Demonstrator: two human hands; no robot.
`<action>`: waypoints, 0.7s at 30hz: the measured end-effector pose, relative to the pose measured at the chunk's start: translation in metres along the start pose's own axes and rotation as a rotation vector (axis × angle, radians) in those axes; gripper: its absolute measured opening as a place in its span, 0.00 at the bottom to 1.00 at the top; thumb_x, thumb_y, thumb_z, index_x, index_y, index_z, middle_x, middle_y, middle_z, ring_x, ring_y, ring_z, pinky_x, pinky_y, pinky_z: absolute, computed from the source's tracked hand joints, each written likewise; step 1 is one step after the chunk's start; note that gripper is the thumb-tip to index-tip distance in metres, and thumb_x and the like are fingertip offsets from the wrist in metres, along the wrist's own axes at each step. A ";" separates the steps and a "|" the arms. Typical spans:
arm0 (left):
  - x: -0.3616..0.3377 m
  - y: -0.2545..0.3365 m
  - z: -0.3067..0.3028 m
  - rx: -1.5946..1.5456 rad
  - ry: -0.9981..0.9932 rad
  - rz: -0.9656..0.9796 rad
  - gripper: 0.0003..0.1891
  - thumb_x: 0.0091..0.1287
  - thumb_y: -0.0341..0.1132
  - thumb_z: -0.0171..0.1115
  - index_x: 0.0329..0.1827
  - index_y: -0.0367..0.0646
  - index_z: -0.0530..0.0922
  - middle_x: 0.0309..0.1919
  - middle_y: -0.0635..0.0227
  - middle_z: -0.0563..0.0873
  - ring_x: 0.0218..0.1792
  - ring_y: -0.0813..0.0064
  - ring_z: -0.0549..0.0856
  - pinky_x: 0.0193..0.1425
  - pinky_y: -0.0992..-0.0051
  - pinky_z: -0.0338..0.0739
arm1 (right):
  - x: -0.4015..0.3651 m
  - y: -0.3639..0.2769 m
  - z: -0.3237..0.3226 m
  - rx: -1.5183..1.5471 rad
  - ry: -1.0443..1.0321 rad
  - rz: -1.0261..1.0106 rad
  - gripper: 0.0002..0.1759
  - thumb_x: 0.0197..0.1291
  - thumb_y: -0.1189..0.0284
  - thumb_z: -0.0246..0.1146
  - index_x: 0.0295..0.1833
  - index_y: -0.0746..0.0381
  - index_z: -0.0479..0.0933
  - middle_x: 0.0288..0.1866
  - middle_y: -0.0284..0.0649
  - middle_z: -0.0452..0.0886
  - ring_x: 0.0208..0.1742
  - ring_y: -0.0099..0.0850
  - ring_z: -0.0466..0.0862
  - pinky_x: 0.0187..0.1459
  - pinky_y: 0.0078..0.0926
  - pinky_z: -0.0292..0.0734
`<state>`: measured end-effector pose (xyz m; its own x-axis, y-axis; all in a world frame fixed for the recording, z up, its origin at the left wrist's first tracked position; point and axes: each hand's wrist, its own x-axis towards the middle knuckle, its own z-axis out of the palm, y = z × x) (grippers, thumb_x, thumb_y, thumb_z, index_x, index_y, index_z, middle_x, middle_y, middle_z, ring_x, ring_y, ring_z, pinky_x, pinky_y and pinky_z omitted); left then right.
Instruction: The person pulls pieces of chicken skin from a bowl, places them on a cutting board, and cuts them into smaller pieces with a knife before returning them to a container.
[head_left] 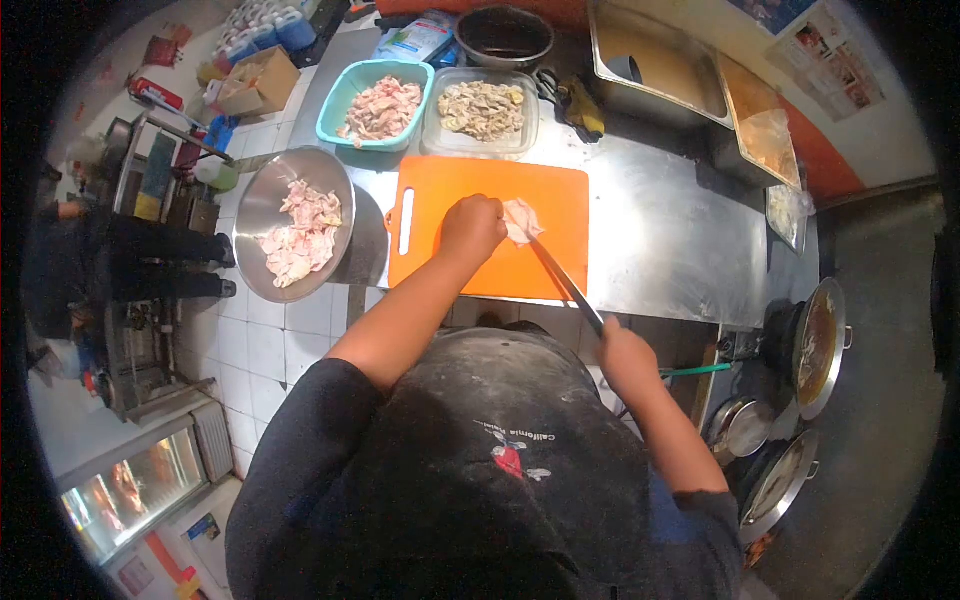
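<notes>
A pale pink piece of raw meat [522, 222] lies on the orange cutting board [440, 185]. My left hand [473, 229] is closed at the meat's left edge, its fingers curled and gripping it. My right hand [627, 358] is wrapped round the handle of a long knife [566, 283]. The blade slants across the board's lower right part, and its tip touches or lies right over the meat. At the board's left stands a steel bowl [342, 240] with pale raw meat pieces [303, 235] inside.
Behind the board are a turquoise tub [343, 85] and a clear container [530, 140], both holding meat. A dark basin [548, 45], a dark and yellow glove [582, 108] and steel trays [690, 110] stand farther back. Large pans [840, 340] are at the right.
</notes>
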<state>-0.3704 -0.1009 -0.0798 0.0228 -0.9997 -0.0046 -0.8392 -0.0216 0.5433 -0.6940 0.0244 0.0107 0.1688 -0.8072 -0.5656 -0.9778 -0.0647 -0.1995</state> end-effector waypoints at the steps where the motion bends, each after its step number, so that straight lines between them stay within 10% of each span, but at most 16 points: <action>1: 0.000 -0.002 -0.002 -0.002 0.009 0.002 0.08 0.66 0.36 0.75 0.41 0.42 0.92 0.41 0.50 0.93 0.47 0.45 0.92 0.55 0.47 0.87 | -0.016 0.006 -0.003 -0.004 0.007 -0.003 0.10 0.77 0.71 0.56 0.56 0.63 0.76 0.48 0.61 0.91 0.52 0.65 0.92 0.55 0.66 0.84; 12: -0.062 -0.024 -0.044 -0.208 -0.185 -0.292 0.33 0.66 0.45 0.83 0.68 0.36 0.83 0.52 0.49 0.93 0.55 0.49 0.93 0.62 0.52 0.87 | 0.017 -0.027 0.017 0.160 0.166 -0.032 0.12 0.77 0.70 0.56 0.58 0.64 0.77 0.46 0.62 0.91 0.51 0.66 0.91 0.55 0.68 0.83; 18: -0.043 -0.017 -0.026 -0.141 -0.159 -0.110 0.49 0.56 0.48 0.86 0.81 0.36 0.76 0.57 0.46 0.92 0.60 0.49 0.92 0.68 0.53 0.86 | 0.003 -0.031 -0.001 0.235 0.145 -0.110 0.13 0.74 0.70 0.63 0.58 0.65 0.77 0.46 0.63 0.90 0.52 0.67 0.89 0.54 0.67 0.82; 21: -0.031 0.009 -0.016 -0.003 -0.123 0.036 0.28 0.64 0.41 0.78 0.67 0.41 0.85 0.55 0.42 0.91 0.57 0.43 0.91 0.63 0.49 0.87 | 0.002 -0.003 0.009 0.267 0.222 -0.058 0.13 0.75 0.69 0.64 0.57 0.65 0.76 0.45 0.64 0.89 0.50 0.68 0.89 0.53 0.68 0.81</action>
<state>-0.3698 -0.0698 -0.0610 -0.0742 -0.9933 -0.0883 -0.8369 0.0139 0.5471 -0.6898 0.0285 0.0027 0.1636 -0.9166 -0.3649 -0.8954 0.0173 -0.4449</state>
